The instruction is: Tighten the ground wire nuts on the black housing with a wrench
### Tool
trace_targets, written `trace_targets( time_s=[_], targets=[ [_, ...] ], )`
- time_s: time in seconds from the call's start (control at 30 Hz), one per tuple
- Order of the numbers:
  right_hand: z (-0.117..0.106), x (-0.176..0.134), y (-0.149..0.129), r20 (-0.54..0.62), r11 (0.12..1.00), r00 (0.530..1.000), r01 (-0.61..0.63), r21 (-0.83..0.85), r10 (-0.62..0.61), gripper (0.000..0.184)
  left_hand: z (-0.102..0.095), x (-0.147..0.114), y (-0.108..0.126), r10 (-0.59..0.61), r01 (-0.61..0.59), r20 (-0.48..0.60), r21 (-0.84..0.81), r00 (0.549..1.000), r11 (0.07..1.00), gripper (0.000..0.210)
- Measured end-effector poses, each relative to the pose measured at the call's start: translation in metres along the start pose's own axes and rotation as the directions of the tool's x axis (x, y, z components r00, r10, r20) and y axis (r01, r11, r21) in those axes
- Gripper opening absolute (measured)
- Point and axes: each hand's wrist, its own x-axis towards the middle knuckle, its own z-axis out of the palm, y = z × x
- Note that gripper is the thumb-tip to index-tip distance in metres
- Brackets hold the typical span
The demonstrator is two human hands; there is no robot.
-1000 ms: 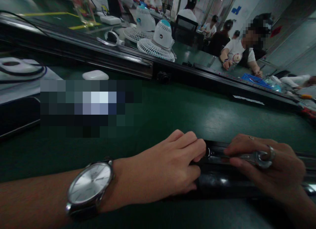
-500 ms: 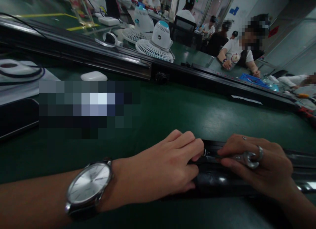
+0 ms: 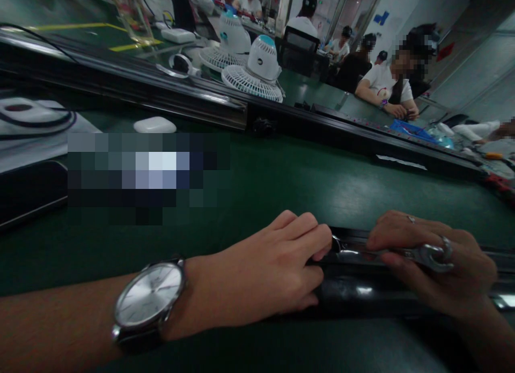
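My right hand (image 3: 446,265) is closed around a metal wrench (image 3: 436,258), whose open jaw sticks out by the ringed finger. The wrench's shank runs left, low over a long glossy black rail (image 3: 362,292) lying across the green table. Curled fingers of my left hand (image 3: 289,260) grip the left part of this rail. A small shiny ring-like metal piece (image 3: 335,244) shows at the left fingertips; I cannot tell whether it is the wrench's other end. What lies under the left fingers is hidden. A watch (image 3: 151,295) is on my left wrist.
A long black beam (image 3: 225,107) crosses the green table (image 3: 273,180) behind my hands. Beyond it stand white fans (image 3: 261,64) and a blue tray (image 3: 414,131) near a seated person (image 3: 386,91). A white case (image 3: 155,125) and a dark device (image 3: 32,193) lie at left.
My right hand has shifted right and slightly up with the wrench, away from my left hand, which stays in place. The seated person's hands have come together.
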Motion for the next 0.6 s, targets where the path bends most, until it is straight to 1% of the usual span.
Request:
trace_targets(
  time_s=[0.1,0.23,0.43,0.6],
  targets=[
    [0.0023,-0.0037,0.0,-0.008,0.997,0.998,-0.066,-0.027,0.066,0.015,0.0001,-0.0007,0.0,0.004,-0.004,-0.008,0.007,1.0,1.0,0.021],
    [0.0055,-0.0032,-0.003,-0.009,0.99,0.995,-0.1,-0.104,0.099,0.011,-0.0001,-0.0007,0.0002,0.001,-0.001,-0.014,0.004,1.0,1.0,0.021],
    [0.0086,-0.0005,-0.0059,0.006,0.988,0.994,-0.106,-0.11,0.107,0.011,-0.0022,0.0,0.0002,0.005,-0.005,0.01,0.003,1.0,1.0,0.022],
    [0.0105,0.0011,-0.007,0.019,0.989,0.995,-0.09,-0.117,0.093,0.011,-0.0023,-0.0002,0.0006,-0.002,0.002,-0.014,-0.011,1.0,1.0,0.022]
  ],
)
